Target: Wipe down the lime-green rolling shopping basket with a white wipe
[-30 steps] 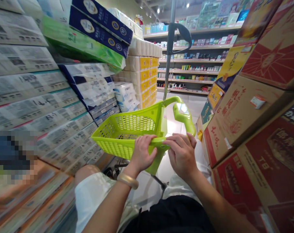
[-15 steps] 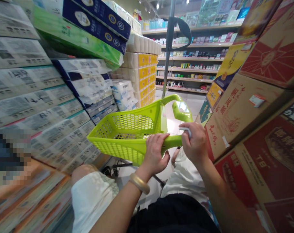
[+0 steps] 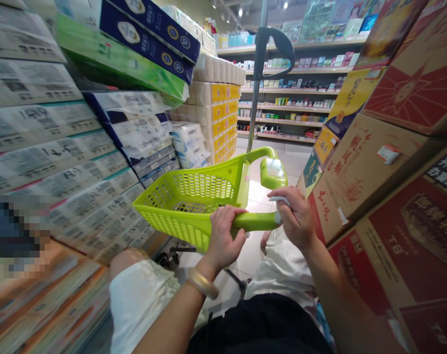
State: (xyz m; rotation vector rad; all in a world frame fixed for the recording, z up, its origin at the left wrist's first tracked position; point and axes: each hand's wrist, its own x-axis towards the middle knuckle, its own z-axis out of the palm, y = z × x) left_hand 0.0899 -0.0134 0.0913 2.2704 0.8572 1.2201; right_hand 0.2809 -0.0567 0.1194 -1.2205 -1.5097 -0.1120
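A lime-green shopping cart (image 3: 179, 228) with a perforated basket stands in front of me, tilted in the view; its basket holds nothing that I can see. My left hand (image 3: 225, 238) is closed round the near green arm of the cart, beside the basket, with a gold bangle on the wrist. At the outer end of that arm, my right hand (image 3: 297, 216) pinches a white folded piece (image 3: 281, 199), like a wipe or cloth, against the green plastic. A second green arm with a shiny panel (image 3: 277, 168) curves round on the far side.
Stacked tissue packs (image 3: 57, 147) wall in the left side. Red and brown cartons (image 3: 371, 162) rise close on the right. A grey pole with a handle (image 3: 257, 73) stands behind the cart. Stocked shelves (image 3: 293, 91) line the back, beyond white floor tiles.
My left hand has slid left along the green arm, towards the basket, baring more of it. My right hand has shifted slightly left and down with the white piece.
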